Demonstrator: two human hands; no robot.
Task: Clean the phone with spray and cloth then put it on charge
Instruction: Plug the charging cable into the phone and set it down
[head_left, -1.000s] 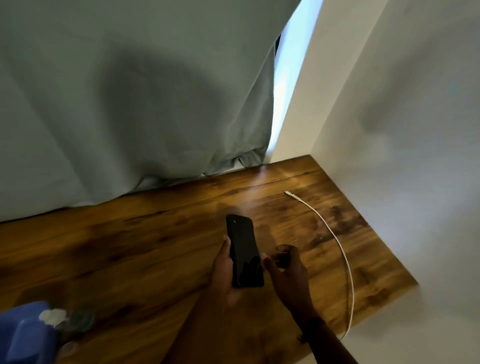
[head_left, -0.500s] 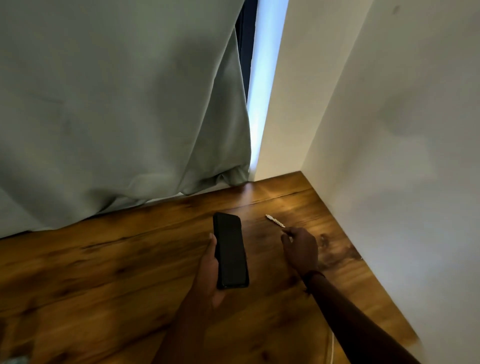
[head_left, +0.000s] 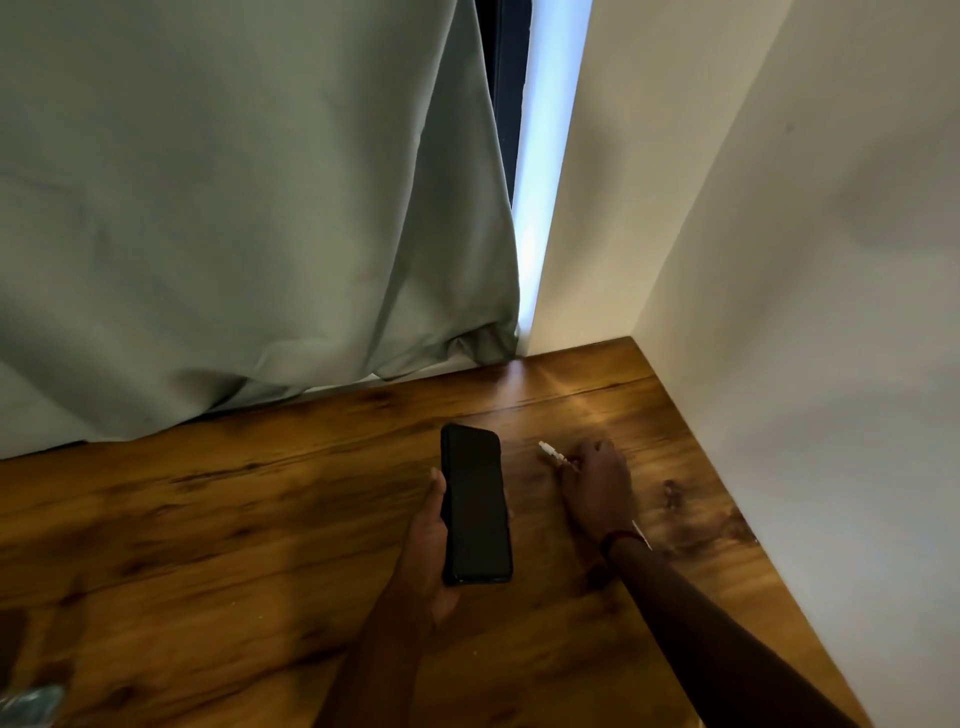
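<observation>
- While the left hand (head_left: 431, 551) cradles the phone (head_left: 475, 504) screen-up, thumb along its left edge and fingers wrapped beneath, the handset sits just above the counter (head_left: 208, 519), toward the far right corner. It is probably held off the wood so the port end is free.
- Right hand (head_left: 597, 480) is low on the counter, just right of the phone, fingers curled down. It pinches the white charging cable (head_left: 642, 538) just behind the plug (head_left: 551, 452), which pokes out past the fingertips toward the far left.
- Cable passes under the palm and shows again by the wrist, heading for the counter's right edge along the wall (head_left: 831, 312).
- Screen is dark, and neither hand has spray or cloth. Cleaning reads as done, with charging the step in hand.
- Plug tip points away from the person, so it likely needs turning to meet the phone's near end.
- Curtain (head_left: 234, 208) hangs to the counter's back edge.
- Blurred pale object at the near left corner cannot be identified.
</observation>
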